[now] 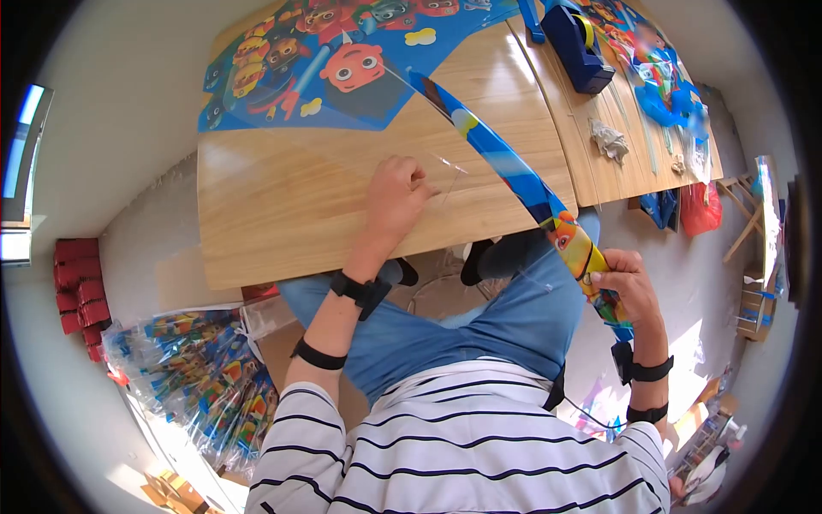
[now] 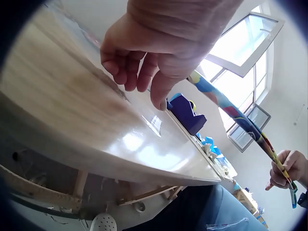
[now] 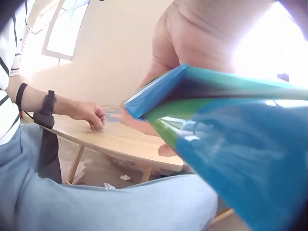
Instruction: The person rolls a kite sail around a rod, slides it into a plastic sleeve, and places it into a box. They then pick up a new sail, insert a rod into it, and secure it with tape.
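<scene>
My right hand (image 1: 629, 287) grips the lower end of a long, narrow folded strip of printed plastic film (image 1: 514, 167), with the thumb on its face. The strip slants up and away over the table edge, its far tip by a large blue cartoon-printed sheet (image 1: 300, 77). In the right wrist view, the strip's glossy blue and green end (image 3: 226, 134) covers part of the fingers. My left hand (image 1: 398, 201) is low over the wooden table (image 1: 282, 188), fingers loosely bent and thumb apart from them in the left wrist view. Beside it lies a small clear plastic strip (image 2: 153, 124).
A dark blue tape dispenser (image 1: 578, 47) stands on the adjoining right table, with crumpled paper (image 1: 609, 140) and thin rods near it. A red bag (image 1: 701, 208) hangs beyond its edge. Wrapped printed packs (image 1: 197, 368) lie on the floor at left.
</scene>
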Demonstrator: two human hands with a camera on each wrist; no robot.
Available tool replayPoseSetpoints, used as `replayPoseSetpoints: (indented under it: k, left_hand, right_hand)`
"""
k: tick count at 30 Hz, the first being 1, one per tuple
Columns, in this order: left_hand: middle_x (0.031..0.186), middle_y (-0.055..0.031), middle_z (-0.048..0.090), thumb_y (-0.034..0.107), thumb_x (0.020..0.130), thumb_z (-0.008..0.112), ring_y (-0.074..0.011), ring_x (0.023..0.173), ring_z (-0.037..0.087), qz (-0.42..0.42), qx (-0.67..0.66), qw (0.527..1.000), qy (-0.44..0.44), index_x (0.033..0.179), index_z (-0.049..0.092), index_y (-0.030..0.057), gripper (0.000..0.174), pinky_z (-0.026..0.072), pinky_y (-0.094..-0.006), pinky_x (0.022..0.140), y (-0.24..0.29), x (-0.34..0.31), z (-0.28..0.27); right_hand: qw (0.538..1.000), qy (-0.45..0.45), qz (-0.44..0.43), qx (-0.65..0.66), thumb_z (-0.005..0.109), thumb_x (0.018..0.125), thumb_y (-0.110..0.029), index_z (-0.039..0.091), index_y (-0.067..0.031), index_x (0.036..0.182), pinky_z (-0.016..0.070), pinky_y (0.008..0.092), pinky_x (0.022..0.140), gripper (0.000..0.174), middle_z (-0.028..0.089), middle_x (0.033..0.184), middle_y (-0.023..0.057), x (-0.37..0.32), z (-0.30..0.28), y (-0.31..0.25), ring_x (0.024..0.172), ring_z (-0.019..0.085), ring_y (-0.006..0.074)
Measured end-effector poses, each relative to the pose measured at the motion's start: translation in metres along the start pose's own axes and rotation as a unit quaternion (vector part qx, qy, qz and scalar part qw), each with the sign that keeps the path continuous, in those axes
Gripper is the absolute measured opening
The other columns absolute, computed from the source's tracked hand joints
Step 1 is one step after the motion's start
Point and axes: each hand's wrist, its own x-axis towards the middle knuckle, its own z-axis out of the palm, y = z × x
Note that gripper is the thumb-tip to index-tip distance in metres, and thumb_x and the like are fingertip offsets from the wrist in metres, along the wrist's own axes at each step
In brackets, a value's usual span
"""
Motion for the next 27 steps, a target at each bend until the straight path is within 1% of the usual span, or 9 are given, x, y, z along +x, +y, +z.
replayPoseSetpoints:
  k: [3, 5, 9, 12, 15, 18, 21, 24, 27]
  left_hand:
    - [0.080, -0.0137, 0.063, 0.014, 0.067, 0.082, -0.0294, 0.078, 0.061, -0.002, 0.056, 0.998, 0.009, 0.079, 0.065, -0.0009, 0.025, 0.0486, -0.0411, 0.070, -0.001, 0.000, 0.023]
    - [0.077, -0.0136, 0.063, 0.011, 0.065, 0.082, -0.0282, 0.074, 0.061, -0.023, 0.050, 0.998, 0.010, 0.078, 0.065, -0.0004, 0.024, 0.0484, -0.0404, 0.066, -0.005, 0.001, 0.029]
    - [0.074, -0.0133, 0.064, 0.007, 0.064, 0.081, -0.0248, 0.067, 0.063, -0.043, 0.023, 0.999, 0.018, 0.079, 0.066, -0.0002, 0.022, 0.0491, -0.0369, 0.061, -0.010, 0.001, 0.032]
    - [0.073, -0.0116, 0.066, 0.006, 0.065, 0.080, -0.0210, 0.065, 0.064, -0.051, 0.019, 0.998, 0.015, 0.081, 0.067, -0.0003, 0.021, 0.0508, -0.0336, 0.061, -0.010, 0.001, 0.031]
    - [0.072, -0.0101, 0.068, 0.007, 0.066, 0.081, -0.0188, 0.066, 0.065, -0.090, 0.031, 0.995, 0.001, 0.083, 0.068, -0.0003, 0.022, 0.0523, -0.0326, 0.063, -0.006, 0.002, 0.028]
    - [0.071, -0.0087, 0.067, 0.005, 0.068, 0.081, -0.0172, 0.065, 0.063, -0.119, 0.009, 0.993, 0.006, 0.084, 0.068, 0.0000, 0.022, 0.0518, -0.0318, 0.063, -0.003, 0.003, 0.027]
    - [0.071, -0.0083, 0.067, 0.004, 0.069, 0.080, -0.0166, 0.065, 0.063, -0.121, 0.002, 0.993, 0.007, 0.086, 0.068, 0.0003, 0.020, 0.0514, -0.0314, 0.063, -0.002, 0.003, 0.028]
    - [0.071, -0.0082, 0.066, 0.002, 0.069, 0.079, -0.0167, 0.065, 0.062, -0.098, -0.007, 0.995, 0.035, 0.086, 0.068, 0.0004, 0.020, 0.0512, -0.0318, 0.062, 0.000, 0.000, 0.030]
    - [0.071, -0.0087, 0.066, 0.002, 0.071, 0.076, -0.0171, 0.065, 0.062, -0.097, -0.025, 0.994, 0.042, 0.088, 0.067, 0.0002, 0.019, 0.0510, -0.0322, 0.062, 0.001, -0.004, 0.032]
  right_hand:
    - [0.999, 0.030, 0.030, -0.029, 0.068, 0.076, -0.005, 0.068, 0.0069, 0.084, 0.0519, 0.0284, 0.064, 0.014, 0.064, 0.071, 0.0072, -0.033, -0.022, 0.024, 0.066, 0.062, 0.0135]
    - [0.996, 0.045, 0.052, -0.052, 0.070, 0.074, -0.006, 0.067, 0.0058, 0.081, 0.0476, 0.0276, 0.063, 0.014, 0.061, 0.069, 0.0041, -0.054, -0.033, 0.033, 0.065, 0.056, 0.0111]
    - [0.991, 0.042, 0.065, -0.110, 0.071, 0.071, -0.012, 0.069, 0.0046, 0.080, 0.0449, 0.0271, 0.062, 0.019, 0.060, 0.067, 0.0027, -0.082, -0.055, 0.054, 0.063, 0.055, 0.0115]
    - [0.988, 0.040, 0.078, -0.130, 0.071, 0.072, -0.005, 0.065, 0.0051, 0.077, 0.0429, 0.0285, 0.059, 0.013, 0.058, 0.067, 0.0019, -0.095, -0.065, 0.059, 0.063, 0.052, 0.0098]
    - [0.985, 0.070, 0.088, -0.129, 0.072, 0.071, -0.004, 0.064, 0.0049, 0.075, 0.0413, 0.0288, 0.057, 0.013, 0.055, 0.065, 0.0010, -0.103, -0.069, 0.063, 0.062, 0.050, 0.0095]
    - [0.981, 0.090, 0.117, -0.128, 0.072, 0.070, -0.003, 0.063, 0.0047, 0.074, 0.0405, 0.0289, 0.056, 0.013, 0.054, 0.064, 0.0004, -0.109, -0.070, 0.053, 0.061, 0.050, 0.0095]
    - [0.980, 0.081, 0.105, -0.145, 0.072, 0.069, -0.002, 0.063, 0.0046, 0.075, 0.0405, 0.0289, 0.055, 0.013, 0.054, 0.064, 0.0004, -0.112, -0.077, 0.057, 0.061, 0.050, 0.0095]
    - [0.968, 0.061, 0.182, -0.163, 0.074, 0.068, -0.003, 0.069, 0.0038, 0.087, 0.0469, 0.0279, 0.069, 0.021, 0.062, 0.076, 0.0014, -0.116, -0.085, 0.051, 0.073, 0.058, 0.0128]
    - [0.969, 0.050, 0.169, -0.175, 0.072, 0.067, -0.005, 0.067, 0.0039, 0.082, 0.0446, 0.0278, 0.062, 0.018, 0.057, 0.068, -0.0001, -0.116, -0.085, 0.046, 0.065, 0.055, 0.0112]
